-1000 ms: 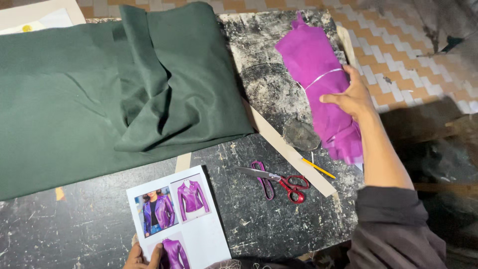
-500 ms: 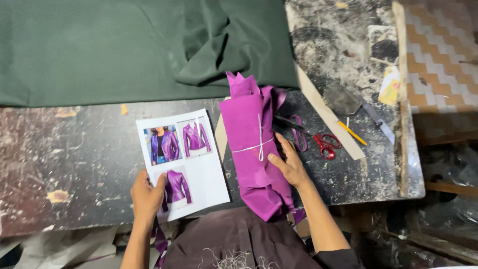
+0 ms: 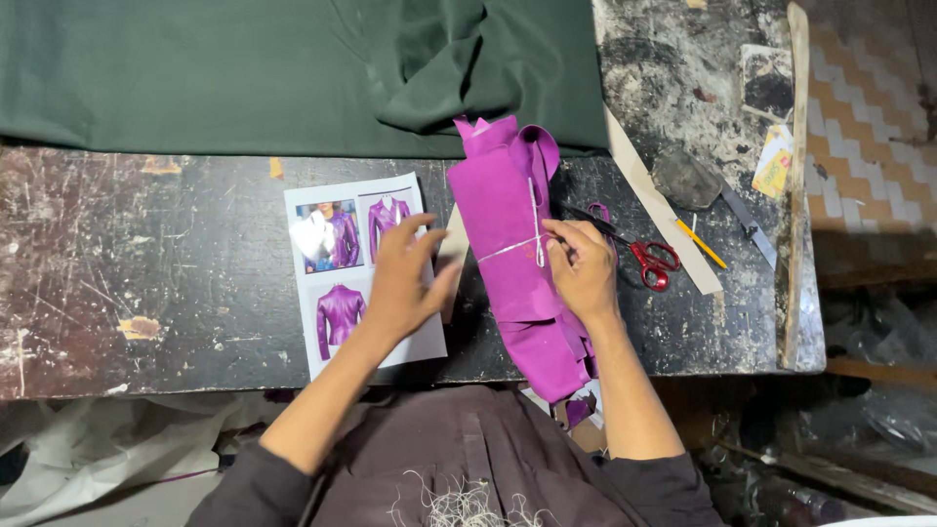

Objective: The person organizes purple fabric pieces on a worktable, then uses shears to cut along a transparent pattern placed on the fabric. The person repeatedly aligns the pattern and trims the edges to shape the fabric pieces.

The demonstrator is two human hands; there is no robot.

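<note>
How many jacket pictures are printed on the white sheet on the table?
3. On the sheet, one is top left, one top right, one lower left. The left hand covers the lower right part, so another may be hidden.

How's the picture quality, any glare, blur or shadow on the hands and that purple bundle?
Head view: even soft light, glare only on the sheet photos; left hand slightly blurred, right hand and purple bundle sharp; below the table edge it turns dark.

Counted on the tabletop [image 3: 146,293]: one purple bundle [image 3: 512,254], one photo sheet [image 3: 337,244], one green cloth [image 3: 244,68], one scissors [image 3: 639,256], one pencil [image 3: 701,244], two hands.
</note>
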